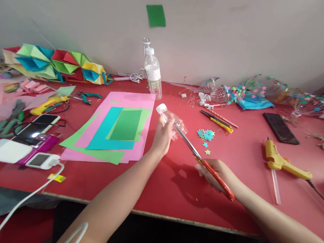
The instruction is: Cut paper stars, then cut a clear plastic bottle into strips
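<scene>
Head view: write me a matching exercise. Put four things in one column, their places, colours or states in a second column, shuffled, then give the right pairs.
Things
1. Scissors
2. White-capped clear plastic piece
3. Loose stars
4. Glue gun

Places, colours, states
A. In the left hand
B. Yellow, with a clear stick
C. In the right hand
D. Mostly piled, two lying apart

Pairs: 1-C, 2-A, 3-D, 4-B

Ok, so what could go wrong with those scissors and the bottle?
The red-handled scissors point toward the left hand gripping the clear plastic bottle, so a slip might nick a finger. Snipped plastic could also drop among the small colorful stars nearby.
</scene>
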Demonstrator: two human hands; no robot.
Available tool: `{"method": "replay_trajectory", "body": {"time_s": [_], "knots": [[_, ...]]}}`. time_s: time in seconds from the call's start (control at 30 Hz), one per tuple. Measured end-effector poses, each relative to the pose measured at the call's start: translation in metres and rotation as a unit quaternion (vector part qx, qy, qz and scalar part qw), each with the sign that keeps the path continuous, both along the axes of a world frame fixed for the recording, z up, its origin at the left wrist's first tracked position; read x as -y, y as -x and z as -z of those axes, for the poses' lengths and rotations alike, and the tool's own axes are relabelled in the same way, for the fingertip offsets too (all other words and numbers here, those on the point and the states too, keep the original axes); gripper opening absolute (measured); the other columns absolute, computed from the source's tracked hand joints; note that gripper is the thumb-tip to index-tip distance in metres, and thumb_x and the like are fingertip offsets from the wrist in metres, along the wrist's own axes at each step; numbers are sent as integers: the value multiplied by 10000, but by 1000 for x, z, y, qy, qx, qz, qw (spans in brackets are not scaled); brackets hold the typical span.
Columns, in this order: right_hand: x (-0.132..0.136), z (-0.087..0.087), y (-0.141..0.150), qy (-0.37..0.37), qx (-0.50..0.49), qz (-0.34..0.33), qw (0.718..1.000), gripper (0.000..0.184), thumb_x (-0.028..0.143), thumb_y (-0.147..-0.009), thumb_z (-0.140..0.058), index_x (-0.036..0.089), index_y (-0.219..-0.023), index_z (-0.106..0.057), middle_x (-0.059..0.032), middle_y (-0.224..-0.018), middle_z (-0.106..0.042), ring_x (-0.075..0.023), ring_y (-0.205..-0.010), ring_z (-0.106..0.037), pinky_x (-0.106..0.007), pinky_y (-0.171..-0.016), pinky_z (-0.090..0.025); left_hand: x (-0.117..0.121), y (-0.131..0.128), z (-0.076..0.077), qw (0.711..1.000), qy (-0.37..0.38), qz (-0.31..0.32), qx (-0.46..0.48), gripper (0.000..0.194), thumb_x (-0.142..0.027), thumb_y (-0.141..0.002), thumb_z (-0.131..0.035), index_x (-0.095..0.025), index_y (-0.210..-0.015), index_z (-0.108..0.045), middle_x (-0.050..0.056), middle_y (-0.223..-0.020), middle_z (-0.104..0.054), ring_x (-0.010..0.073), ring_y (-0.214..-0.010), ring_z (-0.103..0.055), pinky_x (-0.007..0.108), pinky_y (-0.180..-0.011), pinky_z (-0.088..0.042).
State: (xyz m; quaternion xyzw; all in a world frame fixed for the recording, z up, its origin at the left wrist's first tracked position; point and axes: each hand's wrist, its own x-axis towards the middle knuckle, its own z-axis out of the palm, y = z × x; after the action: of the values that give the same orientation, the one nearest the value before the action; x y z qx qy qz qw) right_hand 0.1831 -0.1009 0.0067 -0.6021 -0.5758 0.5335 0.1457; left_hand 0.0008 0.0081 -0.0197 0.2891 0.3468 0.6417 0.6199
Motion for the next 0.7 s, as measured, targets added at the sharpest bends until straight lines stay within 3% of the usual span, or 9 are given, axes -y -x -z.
{"method": "replay_trajectory", "body": {"time_s": [0.17,0.43,0.7], "knots": [[-1,-7,2,-11,-28,-22,999,537,710,-798,-548,187,-692,-494,54,-544,-431,-63,-391,-353,-217,-413,-290,-1,1,2,999,-19,13,-39,384,-342,-807,-690,-289,-1149,-526,16,-937,-652,195,-949,-650,350,-872,-494],[0,-7,0,-22,-38,-34,998,582,756,-779,-536,180,-699,-501,27,-581,-499,-64,-411,-368,-219,-418,-298,4,-2,-3,998,-47,25,-29,248,-302,-812,-676,-250,-1016,-546,19,-870,-668,205,-894,-671,388,-901,-487],[0,-4,5,17,-22,13,1000,464,628,-829,-565,190,-694,-490,56,-527,-453,-60,-372,-364,-204,-378,-274,2,0,-1,1000,-16,15,-22,314,-305,-789,-694,-266,-1069,-555,26,-915,-660,221,-1042,-644,389,-960,-462]]}}
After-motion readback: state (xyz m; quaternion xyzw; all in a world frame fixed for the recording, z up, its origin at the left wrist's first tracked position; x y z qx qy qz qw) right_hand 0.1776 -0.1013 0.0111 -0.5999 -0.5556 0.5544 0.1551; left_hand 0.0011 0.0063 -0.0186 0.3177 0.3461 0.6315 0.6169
